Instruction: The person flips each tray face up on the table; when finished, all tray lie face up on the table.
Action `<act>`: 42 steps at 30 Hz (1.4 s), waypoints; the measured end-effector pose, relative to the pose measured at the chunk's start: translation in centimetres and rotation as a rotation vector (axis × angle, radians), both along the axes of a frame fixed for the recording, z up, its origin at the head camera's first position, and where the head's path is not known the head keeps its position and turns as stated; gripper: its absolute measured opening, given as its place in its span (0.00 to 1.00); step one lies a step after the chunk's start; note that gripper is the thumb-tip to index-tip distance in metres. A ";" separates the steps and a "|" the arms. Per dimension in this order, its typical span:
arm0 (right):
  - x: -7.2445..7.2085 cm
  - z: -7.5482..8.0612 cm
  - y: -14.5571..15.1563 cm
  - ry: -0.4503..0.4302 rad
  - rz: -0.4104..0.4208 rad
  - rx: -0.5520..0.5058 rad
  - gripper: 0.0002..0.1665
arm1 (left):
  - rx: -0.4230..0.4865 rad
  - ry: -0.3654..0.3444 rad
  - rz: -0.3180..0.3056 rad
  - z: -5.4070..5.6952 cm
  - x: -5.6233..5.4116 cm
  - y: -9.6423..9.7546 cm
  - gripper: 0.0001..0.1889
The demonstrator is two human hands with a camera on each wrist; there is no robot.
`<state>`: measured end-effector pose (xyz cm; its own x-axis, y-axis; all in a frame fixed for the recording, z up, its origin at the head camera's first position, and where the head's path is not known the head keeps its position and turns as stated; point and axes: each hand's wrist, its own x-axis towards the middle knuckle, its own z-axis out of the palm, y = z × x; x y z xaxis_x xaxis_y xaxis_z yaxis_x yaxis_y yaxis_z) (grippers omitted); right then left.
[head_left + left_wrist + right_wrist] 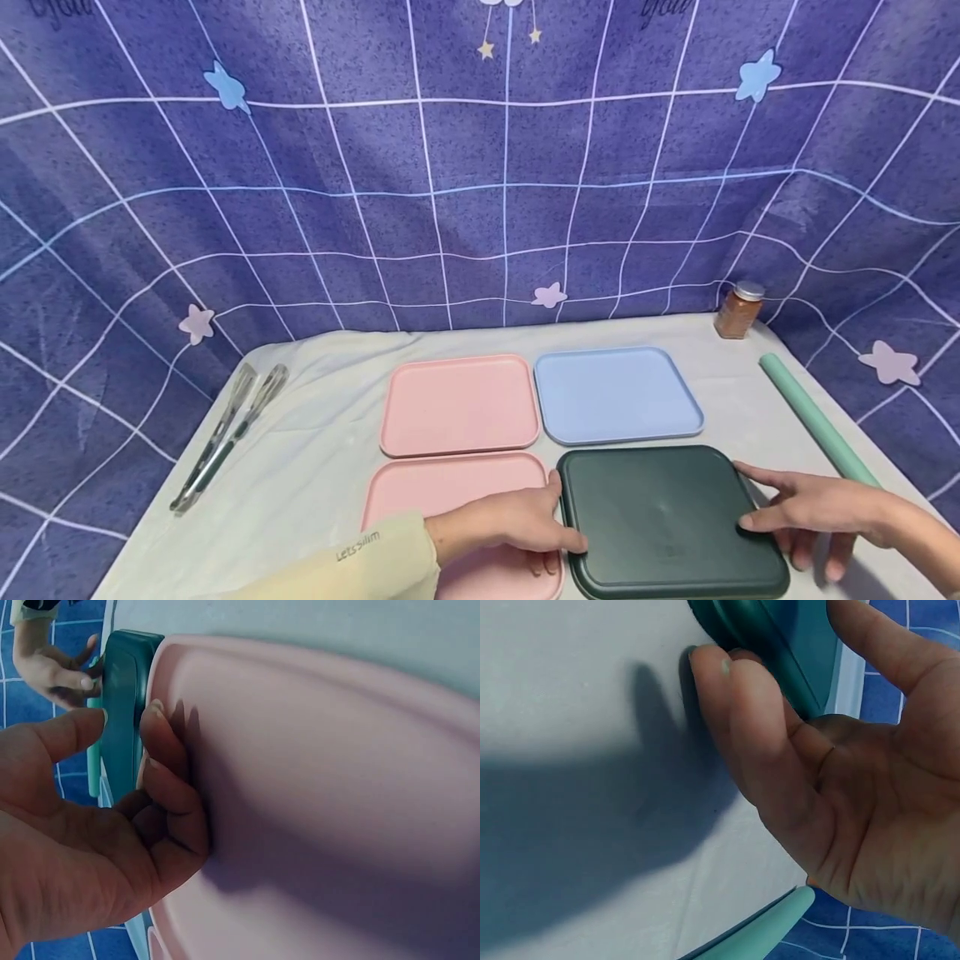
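A dark green rectangular tray (667, 517), rim running all round, lies at the front right. My left hand (521, 517) holds its left edge, thumb over the rim and the other fingers curled alongside. Under that hand is the front pink tray (420, 483); in the left wrist view the curled fingers are close over its surface. At the opposite edge, my right hand (832, 508) has its thumb and index finger on the green rim. Its other fingers bend down beside the tray, close over the white cloth (570, 697).
Behind lie another pink tray (461, 404) and a light blue tray (618, 396). Metal tongs (228, 437) lie at the left. At the right are a mint-green rod (817, 417) and a silver-lidded jar (738, 312). A purple-blue gridded curtain (480, 208) borders the table.
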<state>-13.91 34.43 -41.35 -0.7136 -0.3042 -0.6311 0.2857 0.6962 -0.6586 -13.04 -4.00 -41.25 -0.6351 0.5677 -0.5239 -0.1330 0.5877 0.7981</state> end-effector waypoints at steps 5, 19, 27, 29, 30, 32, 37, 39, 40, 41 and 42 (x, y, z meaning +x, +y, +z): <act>0.0 0.0 -0.1 0.005 -0.004 -0.005 0.62 | -0.009 -0.001 -0.024 0.0 -0.4 -0.1 0.54; 0.1 0.0 0.0 -0.030 -0.018 -0.051 0.63 | 0.090 -0.107 -0.056 -0.8 -1.0 -1.0 0.54; -0.3 0.0 0.5 -0.065 -0.027 -0.065 0.63 | 0.098 -0.130 -0.089 -0.7 -1.4 -1.6 0.55; -0.3 0.0 0.6 -0.076 -0.029 -0.067 0.63 | 0.099 -0.142 -0.100 -0.7 -1.5 -1.7 0.56; -0.4 0.0 0.6 -0.082 -0.029 -0.070 0.63 | 0.103 -0.151 -0.104 -0.7 -1.5 -1.8 0.56; -0.5 0.0 0.6 -0.085 -0.028 -0.076 0.63 | 0.113 -0.172 -0.109 -0.7 -1.6 -1.9 0.57; -0.5 0.0 0.7 -0.080 -0.020 -0.095 0.62 | 0.149 -0.199 -0.093 -0.7 -1.6 -2.3 0.57; -0.5 0.0 0.7 -0.086 -0.017 -0.110 0.61 | 0.169 -0.203 -0.081 -0.7 -1.5 -2.4 0.56; -0.5 0.0 0.7 -0.087 -0.013 -0.119 0.61 | 0.180 -0.205 -0.078 -0.7 -1.5 -2.4 0.56; -0.5 0.0 0.8 -0.088 -0.010 -0.129 0.61 | 0.190 -0.207 -0.076 -0.7 -1.4 -2.5 0.56; -0.5 0.0 0.8 -0.090 -0.004 -0.139 0.61 | 0.201 -0.207 -0.073 -0.7 -1.4 -2.5 0.56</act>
<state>-14.37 35.23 -41.36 -0.6572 -0.3900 -0.6449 0.3508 0.5991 -0.7197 -14.40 -6.52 -41.91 -0.4797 0.7133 -0.5110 -0.2684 0.4351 0.8594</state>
